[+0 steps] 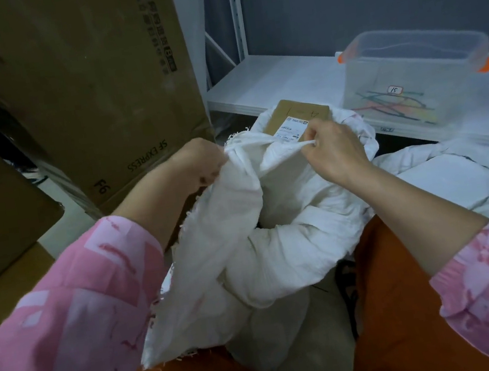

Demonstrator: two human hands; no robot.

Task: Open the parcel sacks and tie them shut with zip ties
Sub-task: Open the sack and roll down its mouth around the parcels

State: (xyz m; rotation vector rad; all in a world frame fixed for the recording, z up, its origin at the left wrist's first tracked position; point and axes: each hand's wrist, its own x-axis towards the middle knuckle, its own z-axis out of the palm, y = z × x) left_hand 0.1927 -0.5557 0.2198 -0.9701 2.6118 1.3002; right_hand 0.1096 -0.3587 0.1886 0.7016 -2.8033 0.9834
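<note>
My left hand [202, 160] and my right hand [334, 149] each pinched the rim of the white sack [260, 214] between my knees. Its mouth was open, a parcel [296, 118] visible, no tie on yet. The zip ties [395, 104] waited in the clear box [416, 73] on the shelf [270, 87].

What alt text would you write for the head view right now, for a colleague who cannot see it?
Both hands, left hand and right hand, grip the gathered mouth of a white woven parcel sack between the person's knees. A labelled brown cardboard parcel shows just beyond the sack's mouth. A clear plastic bin of coloured zip ties sits on the white shelf behind.
</note>
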